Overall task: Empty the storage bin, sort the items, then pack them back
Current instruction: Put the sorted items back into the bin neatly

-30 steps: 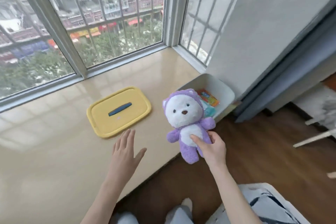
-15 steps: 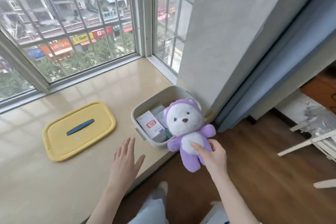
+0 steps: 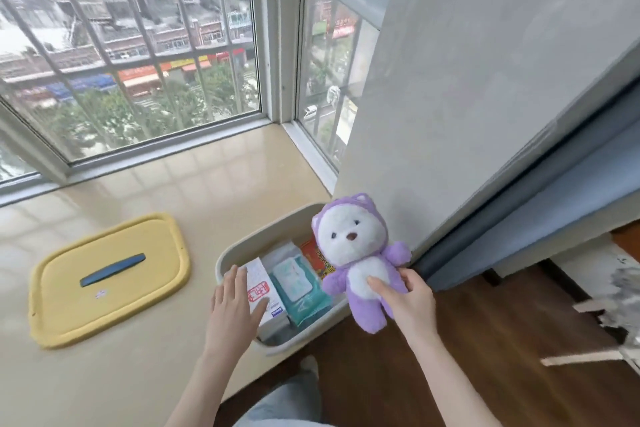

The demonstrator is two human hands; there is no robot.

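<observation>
The yellow lid (image 3: 110,279) lies flat on the beige window ledge (image 3: 173,191), at about 8 o'clock in the picture. It has rounded corners and a dark blue handle (image 3: 112,270) in its middle.

At 3 o'clock from the lid stands the storage bin (image 3: 273,232), pale grey with rounded walls, uncovered, at the near edge of the ledge and against the grey wall. The left hand (image 3: 235,312) is over the bin's 8 o'clock corner with straight, spread fingers and holds nothing. It covers part of a white box (image 3: 265,288) with red print. I cannot tell if it touches the box. Just beside the box, at its 3 o'clock, lies a teal pack of wipes (image 3: 298,282), and at the bin's 2 o'clock side a red and yellow packet (image 3: 317,258) shows.

The plush bear (image 3: 360,260) is upright in the air over the bin's 3 o'clock edge. It has a white face and belly, and a purple hood, arms and legs. The right hand (image 3: 408,302) grasps its body from 4 o'clock, with the thumb on the white belly.
</observation>
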